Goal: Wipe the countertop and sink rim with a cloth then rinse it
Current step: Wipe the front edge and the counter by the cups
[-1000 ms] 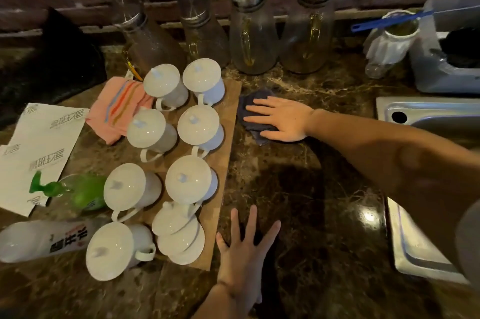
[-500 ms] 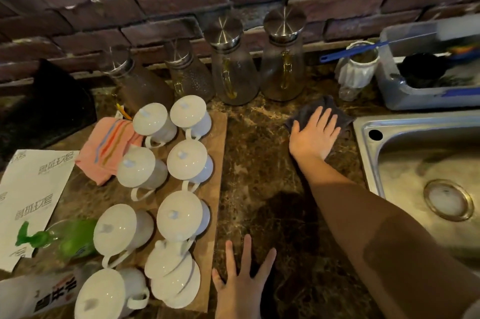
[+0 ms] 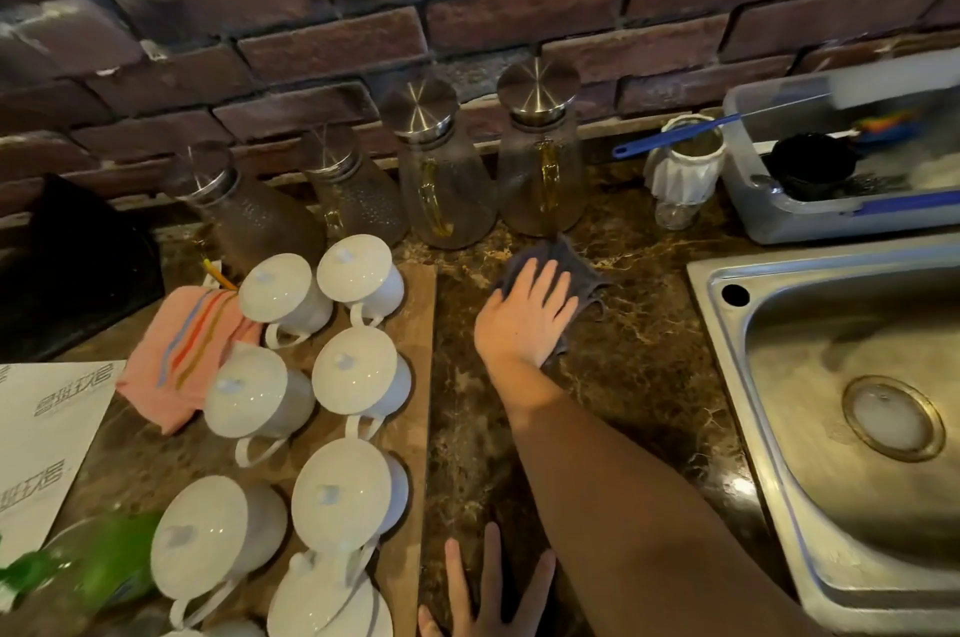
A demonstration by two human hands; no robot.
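A dark grey cloth (image 3: 584, 273) lies on the brown marbled countertop (image 3: 639, 366), just in front of the glass carafes. My right hand (image 3: 527, 314) presses flat on it with straight fingers, covering most of it. My left hand (image 3: 483, 595) rests flat on the countertop at the bottom edge, fingers spread, only partly in view. The steel sink (image 3: 727, 376) lies to the right, its rim a short way from the cloth.
Several glass carafes (image 3: 447, 189) line the brick wall. White lidded cups (image 3: 358, 371) stand on a wooden board (image 3: 418, 356) at left, beside a pink striped cloth (image 3: 182, 356) and a paper sheet (image 3: 47, 434). A grey bin (image 3: 831, 215) sits behind the sink.
My right hand slid the cloth from the board's edge right toward the sink, then back left a little to below the carafes. My left hand stayed flat.
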